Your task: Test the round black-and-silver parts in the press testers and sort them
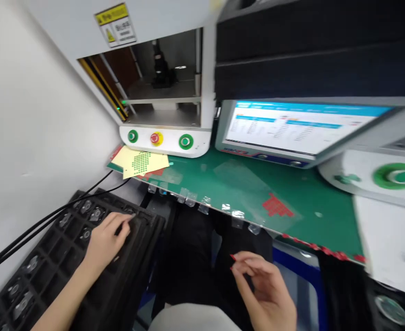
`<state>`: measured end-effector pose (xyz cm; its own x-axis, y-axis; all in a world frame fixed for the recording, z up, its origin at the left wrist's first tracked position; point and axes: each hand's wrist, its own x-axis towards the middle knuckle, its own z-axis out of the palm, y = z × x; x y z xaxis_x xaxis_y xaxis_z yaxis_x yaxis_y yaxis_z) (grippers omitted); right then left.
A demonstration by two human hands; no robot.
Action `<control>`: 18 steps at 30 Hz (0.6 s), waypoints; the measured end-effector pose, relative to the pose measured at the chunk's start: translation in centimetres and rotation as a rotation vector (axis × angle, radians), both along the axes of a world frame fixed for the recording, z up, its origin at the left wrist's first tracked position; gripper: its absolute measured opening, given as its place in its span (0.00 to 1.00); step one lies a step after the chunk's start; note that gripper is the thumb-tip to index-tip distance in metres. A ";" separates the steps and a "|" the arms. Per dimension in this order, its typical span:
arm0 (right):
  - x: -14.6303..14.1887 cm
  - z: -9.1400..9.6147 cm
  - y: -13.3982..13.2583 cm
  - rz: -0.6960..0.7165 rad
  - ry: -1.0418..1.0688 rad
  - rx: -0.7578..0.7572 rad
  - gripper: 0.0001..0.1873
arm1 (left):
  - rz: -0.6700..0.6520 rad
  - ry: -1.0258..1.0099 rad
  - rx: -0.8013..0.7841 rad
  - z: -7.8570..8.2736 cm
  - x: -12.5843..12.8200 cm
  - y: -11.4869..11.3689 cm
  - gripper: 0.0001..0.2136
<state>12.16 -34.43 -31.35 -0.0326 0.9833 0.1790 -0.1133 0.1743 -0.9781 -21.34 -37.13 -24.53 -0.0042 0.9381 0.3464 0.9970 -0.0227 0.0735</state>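
My left hand (110, 239) reaches over the near corner of a black foam tray (142, 239) at the lower left. Its thumb and fingers pinch together near the tray's edge, at something small and greyish that I cannot make out. Small round metal-and-black parts (97, 214) sit in several of the tray's pockets. My right hand (262, 289) hovers above my lap, in front of the green mat. Its fingers are loosely curled, with a slight gap between thumb and forefinger. Red bits show at those two fingertips; whether they are stuck-on pieces is unclear.
A green mat (202, 179) bears yellow sheets with green dots (143, 163) and red stickers (276, 205). Clear tabs and red bits line its front edge. Behind stand a press with buttons (156, 138) and a screen (299, 128). Black cables (50, 211) cross above the tray.
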 end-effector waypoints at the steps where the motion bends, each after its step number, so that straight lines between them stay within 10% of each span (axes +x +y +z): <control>1: 0.2 -0.1 0.0 -0.002 0.001 -0.004 0.12 | -0.115 0.008 0.013 -0.3 1.8 1.8 0.12; 5: 1.7 -0.3 -0.4 -0.074 0.011 -0.033 0.11 | -0.453 0.068 0.038 -2.3 9.0 9.8 0.11; 10: 3.7 -1.1 -1.2 -0.207 0.042 -0.058 0.08 | -0.558 0.184 -0.057 -6.0 14.4 18.5 0.08; 18: 5.7 -3.3 -1.1 -0.251 0.146 -0.261 0.08 | -0.559 0.292 -0.328 -7.2 15.1 19.3 0.14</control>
